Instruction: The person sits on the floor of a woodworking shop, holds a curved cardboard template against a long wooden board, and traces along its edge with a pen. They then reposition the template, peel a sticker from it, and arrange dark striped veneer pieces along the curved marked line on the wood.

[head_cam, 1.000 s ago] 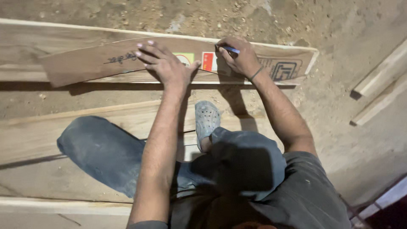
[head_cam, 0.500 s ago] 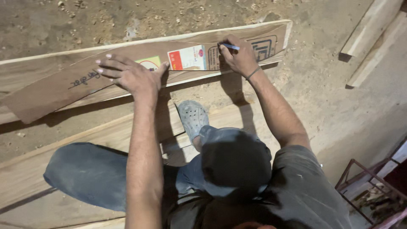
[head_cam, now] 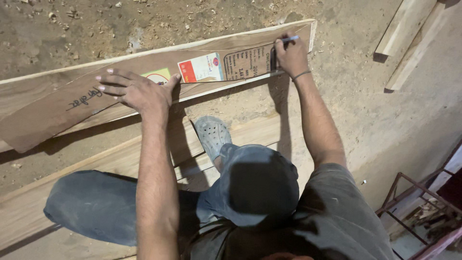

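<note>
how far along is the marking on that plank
Done: a brown cardboard strip already lies along the wooden plank, pinned flat by the left hand. In hand: the right hand holds a pen at the strip's far right end. Left: no drawn line can be made out on the plank, so how much tracing remains is unclear.

Dusty dirt floor (head_cam: 120, 24); stacked planks (head_cam: 409, 38); rusty metal frame (head_cam: 418, 207); dim light

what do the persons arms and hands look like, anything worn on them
Both arms are bare down to the hands. The right hand has a thin band at the wrist; the left hand wears nothing visible. A short grey sleeve covers the right upper arm.
</note>
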